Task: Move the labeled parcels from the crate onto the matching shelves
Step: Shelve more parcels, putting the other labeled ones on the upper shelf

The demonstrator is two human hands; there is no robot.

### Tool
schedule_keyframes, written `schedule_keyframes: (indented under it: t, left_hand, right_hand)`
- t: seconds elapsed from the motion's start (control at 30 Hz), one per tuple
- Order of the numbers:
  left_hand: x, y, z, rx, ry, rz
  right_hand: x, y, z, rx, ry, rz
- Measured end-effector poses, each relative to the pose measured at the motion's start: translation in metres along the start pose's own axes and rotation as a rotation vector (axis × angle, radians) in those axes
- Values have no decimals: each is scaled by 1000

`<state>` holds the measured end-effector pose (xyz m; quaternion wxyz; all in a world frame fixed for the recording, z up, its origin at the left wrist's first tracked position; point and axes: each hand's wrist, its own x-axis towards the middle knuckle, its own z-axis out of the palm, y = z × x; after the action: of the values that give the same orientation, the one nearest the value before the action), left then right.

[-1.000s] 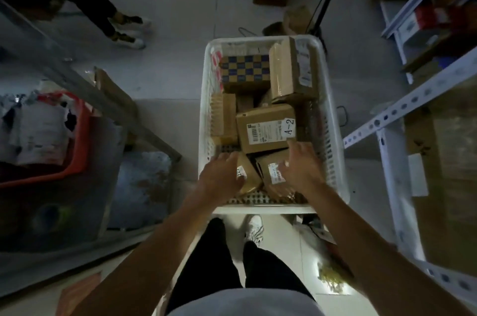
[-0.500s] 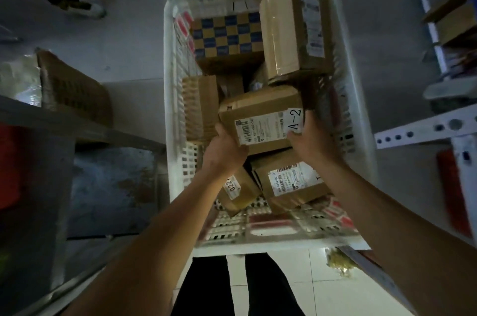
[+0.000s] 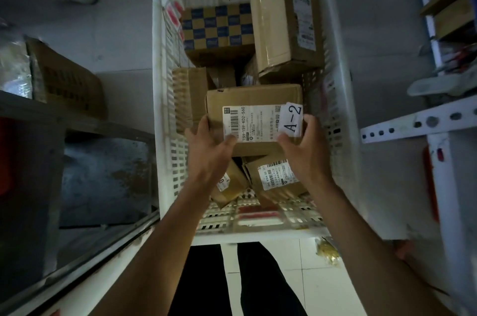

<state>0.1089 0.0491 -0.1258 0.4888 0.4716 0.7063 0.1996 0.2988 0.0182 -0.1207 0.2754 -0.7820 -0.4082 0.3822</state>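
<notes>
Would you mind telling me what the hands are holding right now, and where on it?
Both hands grip the A-2 parcel in the crate: the left hand at its near-left corner, the right hand at its near-right corner, beside the A-2 tag.

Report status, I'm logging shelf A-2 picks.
Left hand and right hand grip the A-2 parcel by its ends. Parcel still over the white crate. Nothing blocking the lift.
</notes>
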Motion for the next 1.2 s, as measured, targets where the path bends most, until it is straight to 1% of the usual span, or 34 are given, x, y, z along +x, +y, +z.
schedule_keyframes:
  t: [0.1,0.23,0.27,0.33,0.4,0.43,0.5,0.53,0.6,0.67,0.7,0.8,0.9,1.0,1.07,1.1,1.13,1.2]
  left_hand:
    - [-20,10,-8,15,-69,59]
    - [-37,14,-16,70,-184,59]
    - [-38,16,-16,122,-198,75]
    - [-35,17,-11,310,-198,94]
    - [-31,15,-4,464,-214,41]
    - [-31,13,-1,523,-222,26]
    - [-36,7,3,609,-172,72]
    - [-40,6,4,599,-129,114]
    - [-49,-1,6,456,-97,100]
    - [-60,-11,10,234,-95,-18]
    - [-67,-17,14,137,-78,-50]
    - [-92,-30,28,-43,-92,-137]
    - [-113,-36,47,-122,-211,-162]
    - [-118,-39,54,-220,-220,-107]
    - [-110,-42,50,-278,-255,8]
    - [-105,-43,47,-270,-291,73]
    - [-99,-43,43,-227,-328,129]
    - [-88,-39,33,-43,-375,174]
  right_hand:
    - [-34,-3,-14,83,68,52]
    - [-76,6,-24,154,98,106]
    - [-85,12,-25,144,93,121]
    - [-99,26,-25,117,31,187]
    - [-107,40,-25,97,-55,267]
    - [-109,46,-26,89,-71,279]
    - [-110,53,-31,58,-28,230]
    - [-108,54,-35,11,-1,178]
    - [-99,51,-42,-142,-7,75]
    - [-85,48,-43,-279,-95,-11]
    - [-78,46,-42,-331,-154,-28]
    - [-67,46,-37,-385,-313,19]
    - [-68,48,-35,-318,-318,66]
    - [-69,51,-33,-221,-273,104]
    - [-73,54,-29,-147,-272,144]
    - [-76,55,-27,-118,-284,164]
    - [-78,59,-24,-95,-295,188]
    - [-82,65,-19,-79,-310,239]
